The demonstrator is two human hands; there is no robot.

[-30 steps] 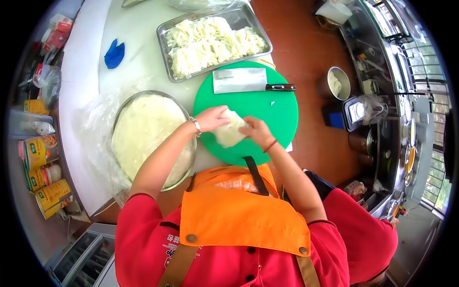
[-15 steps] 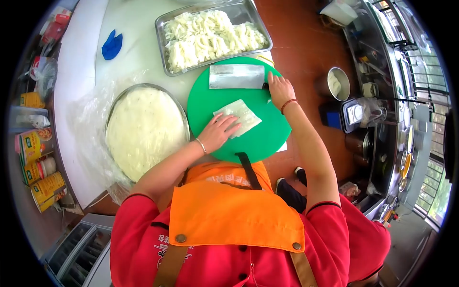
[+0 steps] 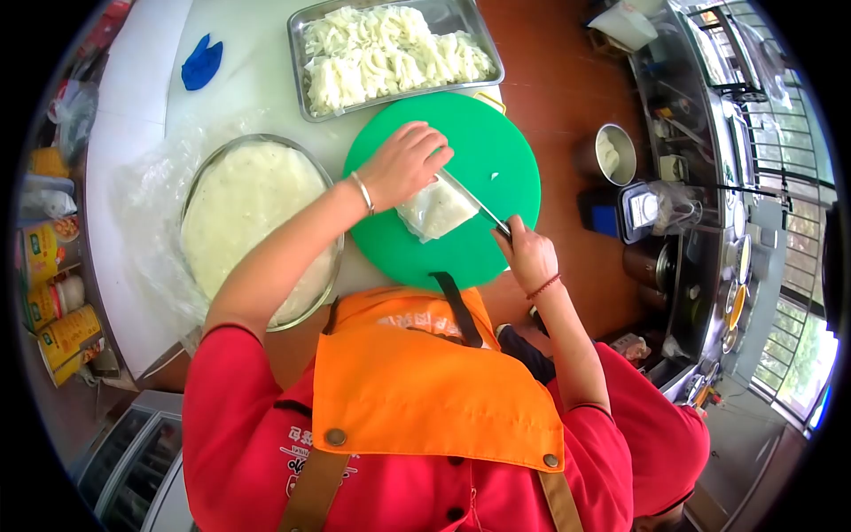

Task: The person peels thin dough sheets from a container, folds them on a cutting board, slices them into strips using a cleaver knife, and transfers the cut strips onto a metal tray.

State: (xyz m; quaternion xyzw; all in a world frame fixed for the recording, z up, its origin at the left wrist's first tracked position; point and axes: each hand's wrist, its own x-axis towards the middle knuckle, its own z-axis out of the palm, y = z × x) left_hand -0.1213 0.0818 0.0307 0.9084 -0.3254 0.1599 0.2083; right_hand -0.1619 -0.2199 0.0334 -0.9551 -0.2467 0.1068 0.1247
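Observation:
My right hand [image 3: 532, 259] is closed around the black handle of a cleaver [image 3: 472, 197], whose blade is seen nearly edge-on. The blade stands along the upper edge of a white, sheet-like piece of food [image 3: 436, 211] on a round green cutting board [image 3: 505, 146]. My left hand [image 3: 409, 166], with a bangle at the wrist, has its fingers curled together at the blade's far end, above the white piece. What those fingers grip, if anything, is hidden.
A metal tray [image 3: 308, 93] of white strips lies beyond the board. To the left, a round pan [image 3: 335, 266] holds a large white slab beside plastic wrap [image 3: 151, 239]. A blue glove-like item [image 3: 202, 62] lies farther back. A metal pot [image 3: 628, 160] stands at right.
My right hand has picked the cleaver up off the board and brought it nearer, turned on edge at the white piece. My left hand has left the piece's surface and moved farther away, its fingers now curled.

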